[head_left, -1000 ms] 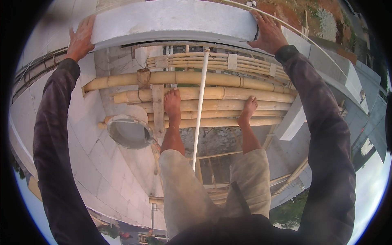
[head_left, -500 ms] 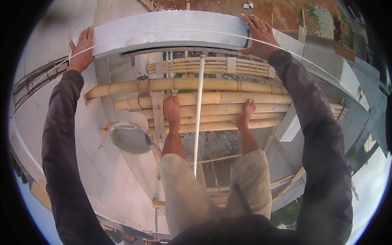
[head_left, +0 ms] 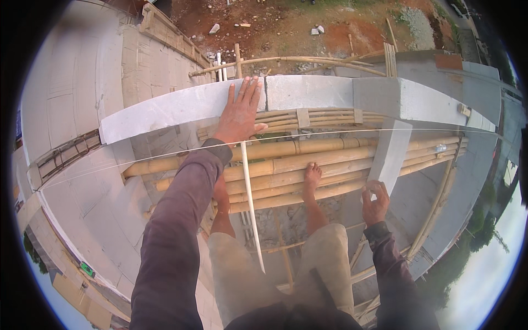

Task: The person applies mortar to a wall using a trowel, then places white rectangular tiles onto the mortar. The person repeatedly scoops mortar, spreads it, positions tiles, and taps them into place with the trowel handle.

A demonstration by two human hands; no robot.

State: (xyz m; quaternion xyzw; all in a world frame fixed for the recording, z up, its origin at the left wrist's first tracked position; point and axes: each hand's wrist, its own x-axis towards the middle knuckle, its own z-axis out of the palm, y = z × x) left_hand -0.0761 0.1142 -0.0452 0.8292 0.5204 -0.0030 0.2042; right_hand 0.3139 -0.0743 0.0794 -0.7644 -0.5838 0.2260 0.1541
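Observation:
My left hand (head_left: 240,110) lies flat with fingers stretched out on the right end of a long pale block (head_left: 165,113), next to its joint with another block (head_left: 309,92) in the same row. My right hand (head_left: 375,202) is drawn back and lower, fingers curled toward the thumb; whether something small is in them I cannot tell. It is nearest to an upright pale block piece (head_left: 391,151). A thin white string (head_left: 330,131) stretches across in front of the row, passing by my left wrist. A white pipe (head_left: 250,203) stands between my legs.
My bare feet stand on bamboo poles (head_left: 330,159), with gaps and rubble below. Pale block walls (head_left: 82,214) rise on the left and right (head_left: 445,214). Beyond the row lie a bamboo rail (head_left: 297,59) and reddish ground (head_left: 264,27). A small green-and-black device (head_left: 87,269) sits at lower left.
My left hand has moved from the block's left end to its right end. My right hand has let go of that right end and pulled back. The view has tilted forward.

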